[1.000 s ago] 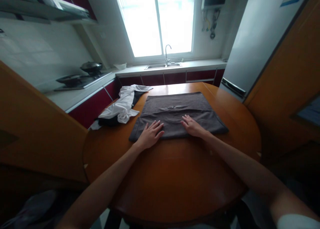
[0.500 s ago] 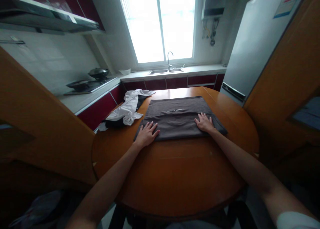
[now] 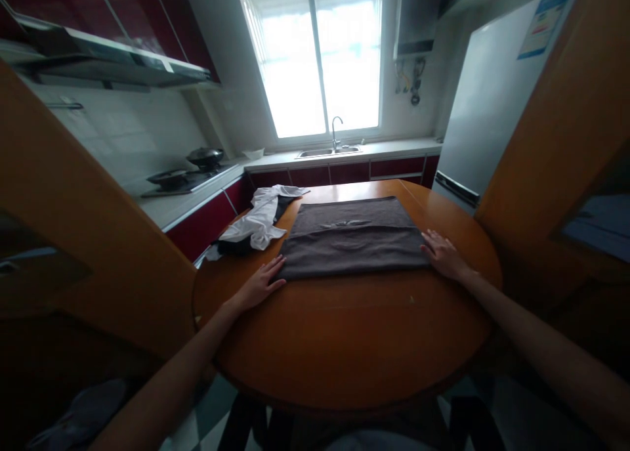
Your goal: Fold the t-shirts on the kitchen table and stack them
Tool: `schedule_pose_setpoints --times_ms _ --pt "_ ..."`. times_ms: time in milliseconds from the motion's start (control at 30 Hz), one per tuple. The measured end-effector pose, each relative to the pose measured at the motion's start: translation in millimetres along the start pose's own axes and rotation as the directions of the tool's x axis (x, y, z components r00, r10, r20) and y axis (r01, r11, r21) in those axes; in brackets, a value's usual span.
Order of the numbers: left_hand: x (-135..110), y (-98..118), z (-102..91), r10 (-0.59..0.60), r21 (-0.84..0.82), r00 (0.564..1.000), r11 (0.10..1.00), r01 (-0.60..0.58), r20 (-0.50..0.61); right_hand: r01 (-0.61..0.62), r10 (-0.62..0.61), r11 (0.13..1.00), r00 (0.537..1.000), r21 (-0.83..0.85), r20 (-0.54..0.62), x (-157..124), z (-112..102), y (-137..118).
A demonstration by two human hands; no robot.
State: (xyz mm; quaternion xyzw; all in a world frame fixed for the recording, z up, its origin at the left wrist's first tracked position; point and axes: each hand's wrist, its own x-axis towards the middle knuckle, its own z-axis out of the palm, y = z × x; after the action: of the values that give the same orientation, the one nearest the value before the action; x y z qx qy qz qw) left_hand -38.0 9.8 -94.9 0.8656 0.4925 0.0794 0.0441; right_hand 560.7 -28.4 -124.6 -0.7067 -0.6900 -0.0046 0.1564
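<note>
Left hand [image 3: 258, 285] and right hand [image 3: 445, 255] lie palm down at opposite sides of a dark grey cloth [image 3: 354, 249]. Beneath is a rounded brown wooden table [image 3: 354, 346]. The cloth lies flat on its middle, a line crossing from side to side, apparently set square to the person so both edges are within reach. At the table's far left, a crumpled white garment [image 3: 260, 216] rests over black fabric [image 3: 235, 246], seemingly out of the way. Both hands are open, gripping nothing: left fingertips touch the cloth's near left corner; right fingers, slightly spread, touch its right edge, perhaps to flatten it.
</note>
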Motion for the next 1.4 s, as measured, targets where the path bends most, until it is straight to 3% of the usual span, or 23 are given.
schedule_pose_setpoints --times_ms 200,400,467,633,900,1033,1200,1400 --pt "-11 -1 -16.2 0.179 0.090 0.981 0.981 -0.173 -0.068 0.372 -0.372 0.928 0.928 -0.036 0.002 -26 -11 13" --pt "-7 5 -15.6 0.300 0.180 0.949 0.943 -0.280 -0.093 0.592 -0.613 0.785 0.784 -0.183 -0.093 -29 -26 21" --pt "-3 7 -14.9 0.301 0.166 0.946 0.945 -0.280 -0.117 0.579 -0.615 0.780 0.779 -0.238 -0.119 -29 -28 20" --pt "7 13 -17.1 0.254 0.100 0.962 0.965 -0.244 -0.104 0.493 -0.540 0.824 0.832 -0.279 -0.128 -27 -26 14" --pt "-1 14 -29.3 0.204 -0.001 0.972 0.979 -0.206 -0.113 0.493 -0.493 0.869 0.850 -0.051 -0.184 -36 -35 21" --pt "-21 19 -52.7 0.183 -0.073 0.980 0.979 -0.188 -0.073 0.479 -0.471 0.856 0.878 0.194 -0.090 -53 -58 16" --pt "-54 36 -92.3 0.120 -0.199 0.993 0.973 -0.113 0.021 0.343 -0.449 0.771 0.890 0.536 0.076 -77 -94 4" --pt "-87 54 -139.4 0.084 -0.352 0.970 0.936 0.001 0.227 0.169 -0.490 0.678 0.829 0.715 0.268 -93 -146 1"
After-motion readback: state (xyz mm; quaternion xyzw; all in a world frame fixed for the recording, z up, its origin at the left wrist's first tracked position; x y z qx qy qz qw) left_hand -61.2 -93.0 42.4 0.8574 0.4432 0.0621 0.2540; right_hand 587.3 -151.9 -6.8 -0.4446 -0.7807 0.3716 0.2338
